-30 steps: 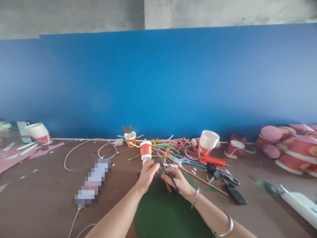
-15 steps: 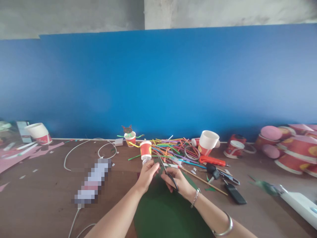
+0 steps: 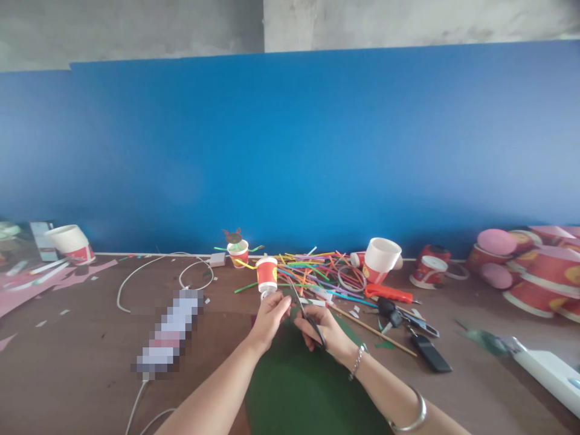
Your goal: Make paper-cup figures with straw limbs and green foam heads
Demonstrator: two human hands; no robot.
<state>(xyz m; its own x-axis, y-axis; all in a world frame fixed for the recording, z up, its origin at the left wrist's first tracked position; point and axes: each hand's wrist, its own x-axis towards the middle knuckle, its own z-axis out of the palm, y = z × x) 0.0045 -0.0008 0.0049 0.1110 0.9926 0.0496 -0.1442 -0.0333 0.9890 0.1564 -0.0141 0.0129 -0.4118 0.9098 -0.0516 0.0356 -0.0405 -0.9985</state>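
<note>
Head view: left hand pinches green paper; right hand grips scissors; tabletop open leftward.

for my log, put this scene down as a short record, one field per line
left hand: pinches a small dark green piece
right hand: holds black-handled scissors
below hands: large dark green sheet
behind hands: red-and-white cup, loose coloured straws
right side: orange-handled tool, keys
backdrop: blue panel

Straws lie behind the sheet (keys to its right) and before the panel.
</note>
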